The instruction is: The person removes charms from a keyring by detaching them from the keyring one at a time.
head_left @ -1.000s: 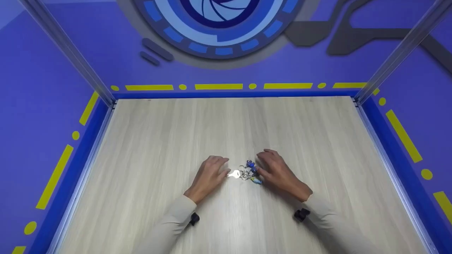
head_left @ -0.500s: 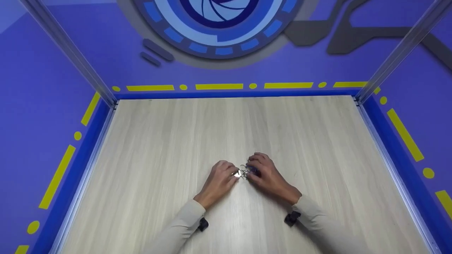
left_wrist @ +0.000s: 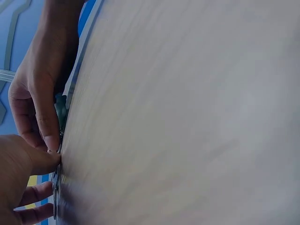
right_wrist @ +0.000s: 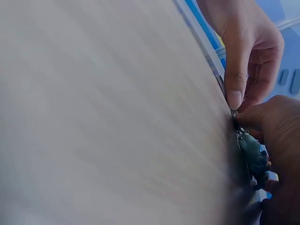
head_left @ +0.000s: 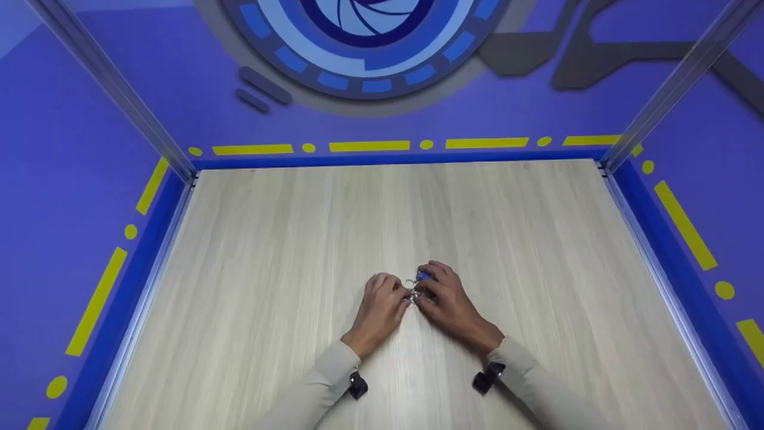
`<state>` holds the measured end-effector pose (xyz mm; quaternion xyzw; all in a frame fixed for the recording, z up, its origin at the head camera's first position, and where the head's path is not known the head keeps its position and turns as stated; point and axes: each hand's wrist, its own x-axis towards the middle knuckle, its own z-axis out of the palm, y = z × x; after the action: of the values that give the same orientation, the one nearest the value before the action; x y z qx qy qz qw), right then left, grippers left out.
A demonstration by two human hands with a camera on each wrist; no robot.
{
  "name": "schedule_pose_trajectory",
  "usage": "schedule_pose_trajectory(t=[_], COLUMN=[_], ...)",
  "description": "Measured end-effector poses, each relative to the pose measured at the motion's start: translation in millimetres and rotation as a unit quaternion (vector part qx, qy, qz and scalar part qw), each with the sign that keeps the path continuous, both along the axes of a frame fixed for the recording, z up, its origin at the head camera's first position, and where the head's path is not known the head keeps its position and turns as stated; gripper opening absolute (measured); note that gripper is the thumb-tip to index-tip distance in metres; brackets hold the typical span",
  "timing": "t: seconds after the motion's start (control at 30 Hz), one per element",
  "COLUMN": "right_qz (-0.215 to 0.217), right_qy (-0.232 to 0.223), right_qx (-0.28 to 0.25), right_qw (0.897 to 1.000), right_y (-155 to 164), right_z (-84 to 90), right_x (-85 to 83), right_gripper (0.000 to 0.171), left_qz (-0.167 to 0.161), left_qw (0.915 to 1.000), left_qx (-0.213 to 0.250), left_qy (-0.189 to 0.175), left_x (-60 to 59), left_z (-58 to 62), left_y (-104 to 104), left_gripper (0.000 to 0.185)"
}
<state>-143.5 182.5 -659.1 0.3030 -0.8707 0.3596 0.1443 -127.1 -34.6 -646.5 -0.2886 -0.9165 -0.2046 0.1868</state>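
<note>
A bunch of keys (head_left: 416, 285) on metal rings, with a small blue charm (head_left: 423, 275), lies on the light wooden table (head_left: 298, 239) near its front middle. My left hand (head_left: 401, 294) and right hand (head_left: 422, 291) meet over it, fingers curled, each pinching part of the bunch. In the left wrist view the left hand (left_wrist: 44, 161) pinches at a metal ring (left_wrist: 56, 185) against the tabletop, with the right hand's fingers (left_wrist: 47, 131) just above. The right wrist view has the right hand (right_wrist: 255, 124) beside a teal charm (right_wrist: 253, 152), with a left fingertip (right_wrist: 233, 96) pressing down next to it.
Purple walls (head_left: 71, 149) with yellow dashes close in the table on the left, back and right, with a blue border (head_left: 394, 159) along the edges. Metal posts (head_left: 173, 152) stand at the two far corners. Both sleeves are beige, with black wrist mounts (head_left: 357, 384).
Both hands have closed in from either side of the keys. They now cover and pinch the bunch, which lay open between them a second ago.
</note>
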Motion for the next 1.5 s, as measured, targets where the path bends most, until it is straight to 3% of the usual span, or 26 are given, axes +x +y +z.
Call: schedule_pose_trajectory(t=[0.3, 0.43, 0.53, 0.63, 0.77, 0.87, 0.93, 1.03, 1.17, 1.33, 1.5], right_qz=[-0.001, -0.004, -0.004, -0.001, 0.012, 0.024, 0.028, 0.036, 0.041, 0.017, -0.001], right_qy=[-0.027, -0.02, -0.022, -0.029, -0.019, -0.012, -0.024, -0.063, -0.107, -0.097, -0.079], right_qx=[-0.019, -0.026, -0.035, -0.046, -0.058, -0.072, -0.08, -0.094, -0.118, -0.13, -0.131], right_qw=[0.999, 0.999, 0.999, 0.999, 0.998, 0.997, 0.996, 0.993, 0.986, 0.987, 0.988], right_y=[2, 1, 0, 0, -2, -5, -7, -7, -7, -5, -2], right_z=[1.0, 2.4, 5.5, 9.4, 13.4, 15.8, 17.7, 21.1, 26.0, 35.9, 49.2], right_x=[1.5, 2.3, 3.7, 6.7, 10.6, 11.3, 10.9, 9.6, 8.1, 7.2, 8.5], right_gripper=[0.01, 0.007, 0.009, 0.013, 0.018, 0.016, 0.014, 0.01, 0.006, 0.01, 0.011], left_qz=[-0.004, -0.016, -0.03, -0.041, -0.036, -0.024, -0.019, -0.018, -0.021, -0.029, -0.041], left_qw=[0.9998, 0.9974, 0.9896, 0.9739, 0.9417, 0.9152, 0.8997, 0.8788, 0.8555, 0.8364, 0.8335], left_qx=[0.016, 0.07, 0.135, 0.209, 0.286, 0.32, 0.337, 0.363, 0.401, 0.42, 0.398], left_qy=[0.013, -0.012, -0.039, -0.08, -0.173, -0.244, -0.277, -0.309, -0.327, -0.351, -0.381], left_x=[-1.2, -5.2, -10.8, -16.6, -13.9, -8.6, -6.9, -5.5, -5.0, -1.7, 4.7], left_z=[-3.2, -5.9, -12.3, -19.8, 1.0, 23.7, 30.7, 36.9, 40.1, 41.9, 43.7], left_y=[0, -2, -3, -6, -6, -5, -5, -6, -9, -12, -13], left_gripper=[0.008, 0.009, 0.009, 0.01, 0.009, 0.007, 0.007, 0.007, 0.006, 0.005, 0.005])
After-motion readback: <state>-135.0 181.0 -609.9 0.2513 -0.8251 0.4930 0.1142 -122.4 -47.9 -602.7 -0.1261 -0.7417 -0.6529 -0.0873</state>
